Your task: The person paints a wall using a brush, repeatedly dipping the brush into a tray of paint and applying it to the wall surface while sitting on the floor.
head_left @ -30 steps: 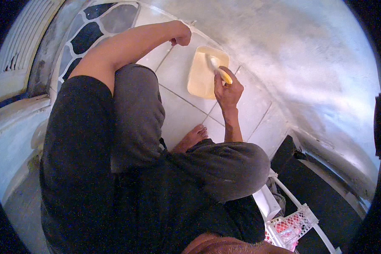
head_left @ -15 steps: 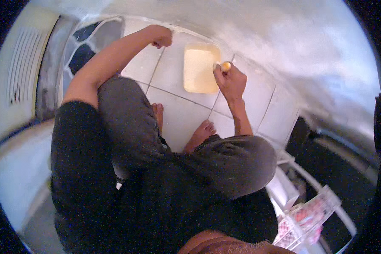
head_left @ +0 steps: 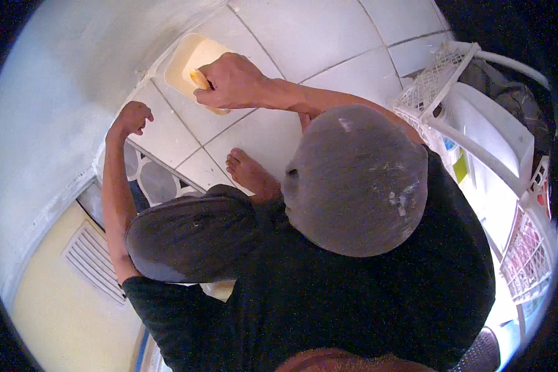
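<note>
A shallow cream tub (head_left: 178,57) with rounded corners and pale contents sits on the tiled floor at the foot of the wall. My right hand (head_left: 239,80) is closed around an orange-yellow rounded handle (head_left: 199,79) over the tub's near side. The rest of that tool is hidden by the hand and blends with the tub, so its kind is unclear. To the left, my left hand (head_left: 132,118) hangs beside the wall with loosely bent fingers, some apart, and nothing visible in them.
The pale wall (head_left: 74,80) rises on the left, with a patterned mat (head_left: 158,177) below my left hand. My bare foot (head_left: 251,173) rests on the white tiles (head_left: 316,37). A white rack with mesh baskets (head_left: 437,77) stands at the right. A slatted vent panel (head_left: 96,260) is lower left.
The view has swung to the right, so the tub and both hands appear farther left. My right hand still grips the orange-yellow handle, and my left-hand fingers look looser.
</note>
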